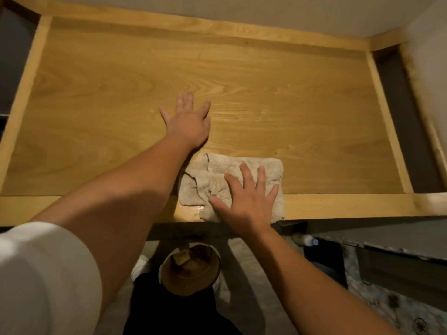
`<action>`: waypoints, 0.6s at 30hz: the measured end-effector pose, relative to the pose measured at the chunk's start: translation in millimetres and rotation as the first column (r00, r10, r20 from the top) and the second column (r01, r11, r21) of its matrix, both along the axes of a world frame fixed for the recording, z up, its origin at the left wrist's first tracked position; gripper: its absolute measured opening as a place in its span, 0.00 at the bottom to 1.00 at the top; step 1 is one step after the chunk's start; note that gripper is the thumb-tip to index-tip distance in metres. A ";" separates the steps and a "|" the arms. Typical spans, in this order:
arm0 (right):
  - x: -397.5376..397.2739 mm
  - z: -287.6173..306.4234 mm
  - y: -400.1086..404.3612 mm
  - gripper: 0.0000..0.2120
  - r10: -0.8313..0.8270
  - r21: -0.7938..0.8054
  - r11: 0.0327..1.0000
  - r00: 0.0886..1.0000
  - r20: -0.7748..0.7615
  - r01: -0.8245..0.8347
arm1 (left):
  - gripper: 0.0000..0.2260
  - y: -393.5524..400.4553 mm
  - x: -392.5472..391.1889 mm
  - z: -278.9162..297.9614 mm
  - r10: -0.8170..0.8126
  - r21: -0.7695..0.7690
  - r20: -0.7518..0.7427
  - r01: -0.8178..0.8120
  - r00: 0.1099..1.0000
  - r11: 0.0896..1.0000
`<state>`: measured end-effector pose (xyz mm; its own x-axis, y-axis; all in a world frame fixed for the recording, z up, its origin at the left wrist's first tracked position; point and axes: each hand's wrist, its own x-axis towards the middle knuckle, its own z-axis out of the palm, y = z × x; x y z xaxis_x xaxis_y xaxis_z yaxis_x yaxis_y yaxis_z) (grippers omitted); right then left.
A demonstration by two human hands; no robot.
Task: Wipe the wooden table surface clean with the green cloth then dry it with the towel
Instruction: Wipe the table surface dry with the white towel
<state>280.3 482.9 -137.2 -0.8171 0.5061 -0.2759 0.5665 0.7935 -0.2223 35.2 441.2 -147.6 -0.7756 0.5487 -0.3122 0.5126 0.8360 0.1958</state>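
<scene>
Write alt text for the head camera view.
A right hand presses a beige towel flat on the near edge of a wooden table. The left hand rests open on the wood; a bucket stands below.

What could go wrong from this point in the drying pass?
1. The towel is bunched and hangs over the table's near rail, so the flat right hand could drag it off the edge toward the bucket below.
2. A wet sheen beside the towel on the rail may get missed.
3. The left hand lies flat on the table and may leave prints.
</scene>
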 end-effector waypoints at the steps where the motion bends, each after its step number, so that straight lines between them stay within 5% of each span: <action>1: -1.7 -0.6 -5.1 0.35 -0.048 -0.004 0.999 0.998 -0.033 0.048 | 0.29 5.7 6.6 -1.8 -0.027 -0.009 -0.019 0.027 0.999 1.000; 6: -0.5 -6.7 1.2 0.41 -0.030 0.137 0.989 0.989 -0.146 0.051 | 0.40 10.3 10.8 -9.5 -0.015 -0.029 -0.078 0.013 0.997 0.999; 10: -4.6 -10.1 44.1 0.49 -0.107 0.043 0.993 0.994 0.013 0.107 | 0.40 11.7 11.7 -7.4 -0.015 -0.031 -0.087 0.012 0.996 0.999; 18: -75.7 -15.3 111.7 0.47 -0.118 0.062 0.991 0.993 0.029 0.116 | 0.35 11.9 10.3 -11.4 -0.018 -0.029 -0.110 0.015 0.994 0.999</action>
